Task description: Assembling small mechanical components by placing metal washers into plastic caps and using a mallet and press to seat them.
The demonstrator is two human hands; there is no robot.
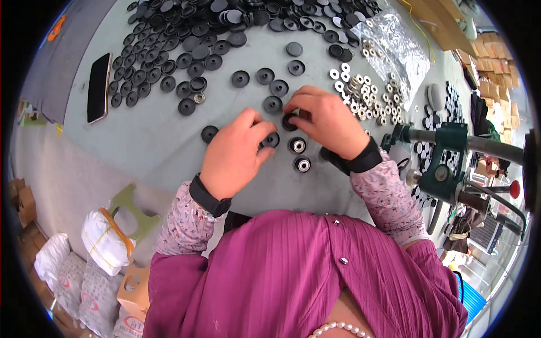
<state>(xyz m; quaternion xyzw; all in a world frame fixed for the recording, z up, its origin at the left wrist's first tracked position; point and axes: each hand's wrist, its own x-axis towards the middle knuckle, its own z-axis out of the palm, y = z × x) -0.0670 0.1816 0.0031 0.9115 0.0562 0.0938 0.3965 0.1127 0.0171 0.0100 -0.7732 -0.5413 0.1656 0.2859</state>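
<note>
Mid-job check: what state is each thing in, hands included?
Left hand: curled at a black disc, grip unclear
Right hand: pinching a dark disc
Two ringed discs: metal ring in each centre
Disc heap: loose, piled
Small rings: loose, scattered
Phone: lying flat, screen dark
Clear bag: crumpled
Green device: untouched

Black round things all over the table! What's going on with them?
A person is handling them with both bare hands. The right hand pinches one black disc, while the left hand curls around another disc; whether it grips it is hard to tell. Closer to the person sit two black discs with shiny metal centres. Lots more black discs are heaped farther away, and small metal rings lie scattered to the right.
</note>
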